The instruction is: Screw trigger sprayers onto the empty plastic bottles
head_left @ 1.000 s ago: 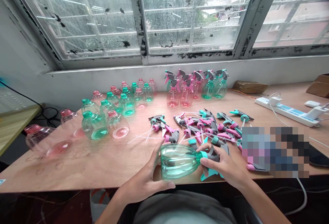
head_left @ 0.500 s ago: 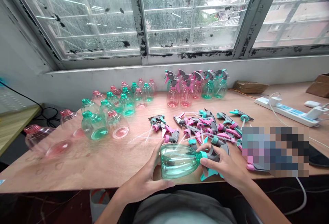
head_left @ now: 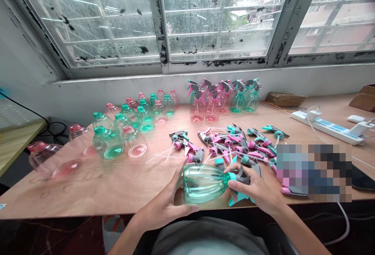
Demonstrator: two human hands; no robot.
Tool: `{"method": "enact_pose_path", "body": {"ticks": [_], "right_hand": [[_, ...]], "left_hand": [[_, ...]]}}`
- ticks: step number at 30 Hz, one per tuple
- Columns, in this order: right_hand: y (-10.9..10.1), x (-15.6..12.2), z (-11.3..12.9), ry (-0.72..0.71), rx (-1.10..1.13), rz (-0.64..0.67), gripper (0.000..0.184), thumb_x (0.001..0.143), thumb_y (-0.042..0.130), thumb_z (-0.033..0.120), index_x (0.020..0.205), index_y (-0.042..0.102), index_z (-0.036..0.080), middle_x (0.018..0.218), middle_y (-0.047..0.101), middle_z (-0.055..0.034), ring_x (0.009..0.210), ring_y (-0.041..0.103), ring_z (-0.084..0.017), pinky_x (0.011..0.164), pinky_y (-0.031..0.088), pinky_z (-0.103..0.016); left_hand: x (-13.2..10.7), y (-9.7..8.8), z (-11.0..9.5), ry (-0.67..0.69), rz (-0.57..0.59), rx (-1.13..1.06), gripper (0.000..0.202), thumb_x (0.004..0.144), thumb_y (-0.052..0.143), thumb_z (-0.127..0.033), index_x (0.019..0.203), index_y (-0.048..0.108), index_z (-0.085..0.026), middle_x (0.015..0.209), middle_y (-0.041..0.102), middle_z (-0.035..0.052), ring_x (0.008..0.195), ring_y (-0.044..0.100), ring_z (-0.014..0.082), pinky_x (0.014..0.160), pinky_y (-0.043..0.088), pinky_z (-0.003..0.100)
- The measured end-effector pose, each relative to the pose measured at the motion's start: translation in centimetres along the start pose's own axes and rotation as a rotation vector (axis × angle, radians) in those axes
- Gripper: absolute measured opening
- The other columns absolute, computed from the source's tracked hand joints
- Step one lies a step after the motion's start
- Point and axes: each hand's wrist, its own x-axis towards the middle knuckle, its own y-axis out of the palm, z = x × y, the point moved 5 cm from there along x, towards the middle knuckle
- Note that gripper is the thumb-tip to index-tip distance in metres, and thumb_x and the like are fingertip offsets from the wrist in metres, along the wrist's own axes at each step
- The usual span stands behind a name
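A clear green spray bottle (head_left: 203, 184) lies sideways in the air at the table's front edge, its neck to the right. My left hand (head_left: 166, 202) is wrapped round its base. On the neck sits a grey and teal spray head (head_left: 238, 177), and the fingers of my right hand (head_left: 256, 188) are closed about its teal collar. The teal trigger hangs below that hand. Just beyond my hands lies a pile of loose pink, teal and grey spray heads (head_left: 230, 143) with thin clear tubes.
Open pink and green bottles (head_left: 107, 141) stand on the left of the wooden table (head_left: 117, 188). Bottles with spray heads fitted (head_left: 224, 98) stand by the window wall. At right are a white power strip (head_left: 328, 126), a wrapped brown packet (head_left: 285, 98) and a blurred-out patch.
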Motion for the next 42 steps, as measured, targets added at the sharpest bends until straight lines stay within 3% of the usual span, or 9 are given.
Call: {"method": "enact_pose_path", "body": {"ticks": [9,16,19,23,27,32,37,42], "right_hand": [[-0.04,0.03,0.14,-0.011,-0.035,-0.015,0.037,0.085,0.081,0.050,0.102,0.063,0.022,0.058,0.070,0.0050,0.056,0.070,-0.021,0.063,0.054,-0.033],[0.04,-0.07,0.03,-0.014,0.002,0.004,0.033,0.088,0.080,0.044,0.103,0.063,0.021,0.059,0.071,0.0050,0.055,0.069,-0.018,0.064,0.053,-0.031],[0.05,-0.06,-0.02,-0.005,0.018,0.009,0.033,0.087,0.081,0.043,0.102,0.062,0.021,0.062,0.071,0.0052,0.056,0.070,-0.018,0.062,0.053,-0.029],[0.08,0.06,-0.08,0.002,0.021,0.015,0.032,0.086,0.082,0.042,0.101,0.062,0.021,0.061,0.071,0.0052,0.056,0.069,-0.017,0.062,0.052,-0.028],[0.06,0.09,-0.14,0.001,0.016,0.010,0.032,0.086,0.081,0.043,0.100,0.062,0.021,0.058,0.071,0.0051,0.055,0.068,-0.017,0.061,0.050,-0.028],[0.13,-0.07,-0.16,0.008,0.015,0.022,0.033,0.087,0.080,0.043,0.103,0.061,0.022,0.059,0.072,0.0049,0.056,0.069,-0.017,0.062,0.049,-0.027],[0.02,-0.02,-0.22,0.000,0.014,0.008,0.034,0.089,0.079,0.044,0.105,0.061,0.021,0.056,0.071,0.0050,0.056,0.067,-0.017,0.063,0.048,-0.027],[-0.20,0.03,-0.37,-0.012,0.046,-0.017,0.039,0.088,0.080,0.046,0.108,0.059,0.021,0.059,0.070,0.0053,0.058,0.065,-0.017,0.063,0.047,-0.028]], "left_hand": [[-0.14,-0.07,0.19,-0.011,0.008,0.034,0.109,0.094,0.070,-0.016,0.164,-0.010,-0.038,0.172,0.030,0.0086,0.156,0.031,0.0309,0.127,0.029,0.047],[-0.22,0.12,-0.20,0.033,-0.015,0.073,0.120,0.086,0.081,-0.027,0.165,-0.009,-0.038,0.176,0.014,0.0083,0.160,0.019,0.0358,0.129,0.023,0.052],[-0.20,0.14,-0.30,-0.007,-0.020,0.076,0.110,0.092,0.075,-0.028,0.165,-0.008,-0.036,0.175,0.013,0.0094,0.160,0.017,0.0354,0.129,0.024,0.052],[-0.09,0.26,-0.52,-0.013,-0.002,0.047,0.100,0.092,0.073,-0.024,0.163,0.004,-0.035,0.174,0.017,0.0115,0.159,0.019,0.0368,0.125,0.035,0.047],[-0.13,0.25,-0.28,0.017,0.015,0.032,0.098,0.093,0.070,-0.017,0.162,0.004,-0.036,0.174,0.017,0.0111,0.161,0.015,0.0350,0.122,0.039,0.043],[-0.19,0.12,0.18,0.021,0.015,0.020,0.096,0.095,0.063,-0.009,0.163,0.002,-0.037,0.174,0.019,0.0112,0.157,0.028,0.0334,0.122,0.040,0.045],[-0.05,0.23,-0.19,0.029,0.005,0.015,0.099,0.095,0.066,-0.012,0.163,0.001,-0.040,0.177,0.009,0.0061,0.161,0.012,0.0321,0.121,0.041,0.040],[0.11,0.34,-0.17,-0.014,-0.012,-0.073,0.099,0.094,0.071,-0.017,0.163,0.003,-0.039,0.172,0.026,0.0086,0.158,0.028,0.0308,0.119,0.042,0.042]]}}
